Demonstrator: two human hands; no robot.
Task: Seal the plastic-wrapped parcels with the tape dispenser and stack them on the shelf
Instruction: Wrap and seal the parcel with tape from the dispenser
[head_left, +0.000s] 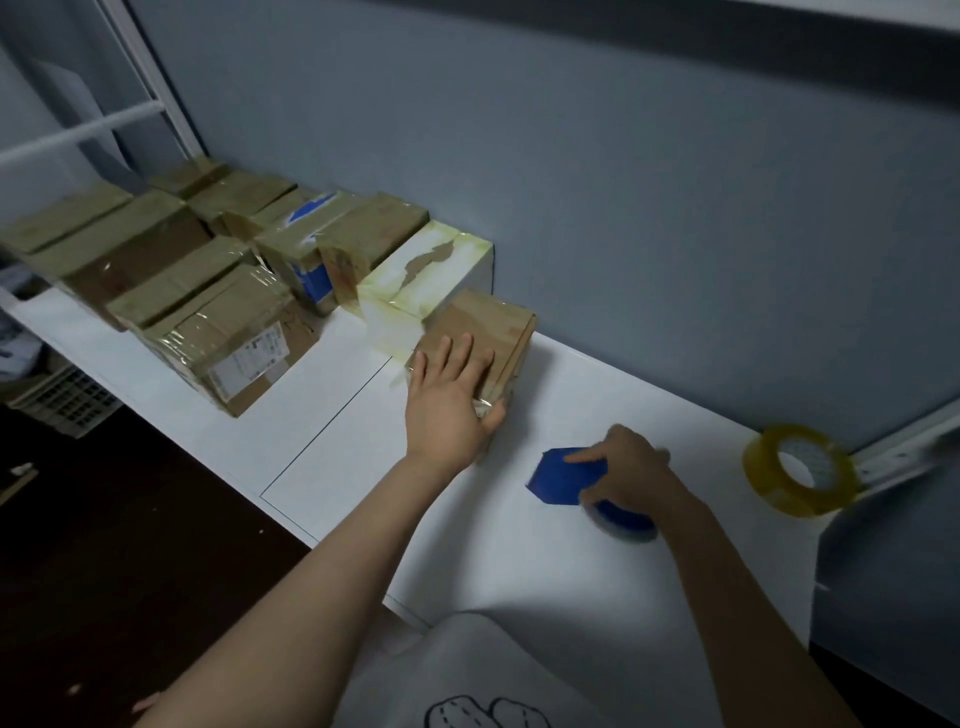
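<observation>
White counter (519, 571) runs along a blue-grey wall, with free room toward its front edge. Left of the left hand (447, 400) stand taped parcels (156, 249); one label (249, 358) is too small to read. This hand lies flat, fingers straight, on a plastic-wrapped parcel (485, 325). Just to its right, the right hand (634, 467) grips the blue tape dispenser (566, 478).

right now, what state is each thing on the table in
brown parcel: flat on the table, under the left hand
left hand: fingers straight, pressing the parcel's top
right hand: grips the blue tape dispenser
yellow tape roll: tipped up, untouched
taped parcels: stacked at the left
</observation>
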